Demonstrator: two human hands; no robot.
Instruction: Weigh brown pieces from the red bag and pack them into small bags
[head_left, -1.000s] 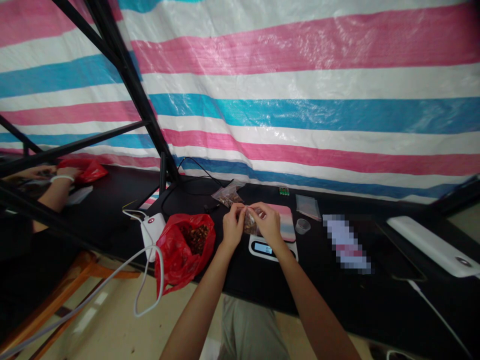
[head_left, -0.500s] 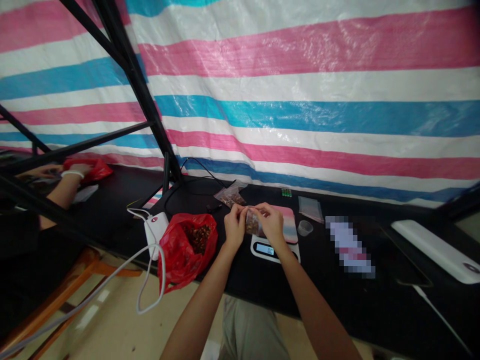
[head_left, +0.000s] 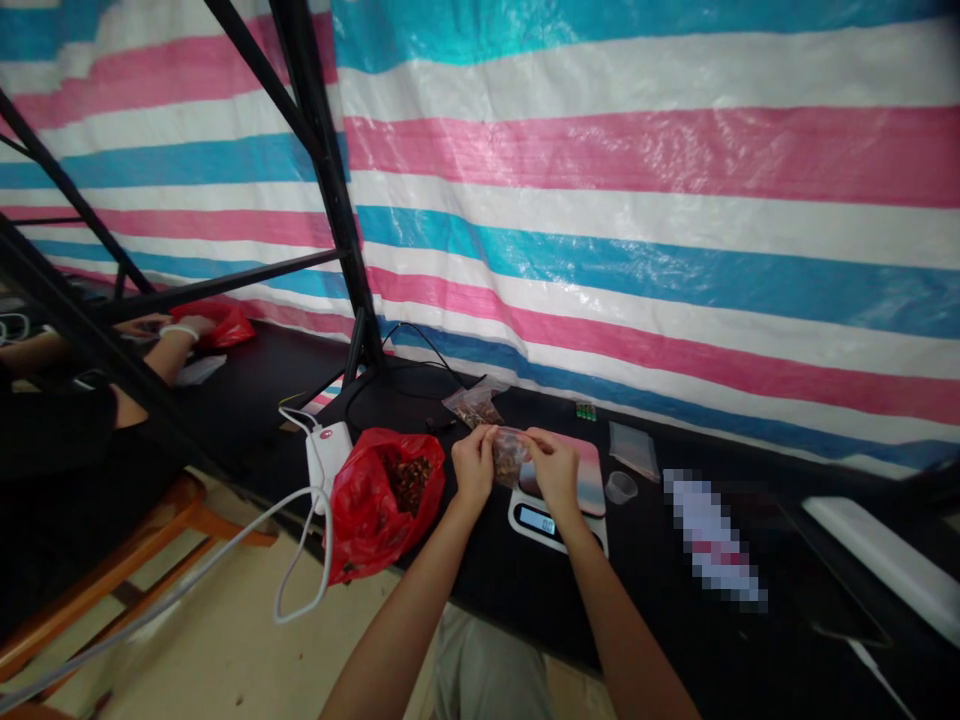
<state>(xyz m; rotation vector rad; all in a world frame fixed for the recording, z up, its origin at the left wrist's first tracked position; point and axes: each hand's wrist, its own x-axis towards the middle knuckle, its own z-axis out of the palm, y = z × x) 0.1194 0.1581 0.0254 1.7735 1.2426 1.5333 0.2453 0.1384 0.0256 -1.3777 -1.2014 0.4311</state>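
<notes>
Between my hands is a small clear plastic bag (head_left: 509, 458) with brown bits in its lower part. My left hand (head_left: 474, 464) pinches the bag's top edge on one side, and my right hand (head_left: 553, 465) pinches it on the other. The bag is held at the left edge of a kitchen scale (head_left: 592, 478), whose display reads 0.0. Just behind my left hand lies another clear bag (head_left: 477, 404) of brown pieces. A red plastic bag (head_left: 364, 500) stands open to the left, with reddish-brown pieces (head_left: 411, 482) inside.
Right of the scale are a small clear cup (head_left: 621, 487), flat clear bags (head_left: 634, 450) and a blurred packet (head_left: 716, 540). A white power strip (head_left: 328, 458) with a looping cable is at left. A co-worker's hand (head_left: 189, 326) works at another red bag (head_left: 229, 325).
The view has turned left, so things sit further right and lower. My hands have drawn slightly apart along the bag's top, which looks stretched between them.
</notes>
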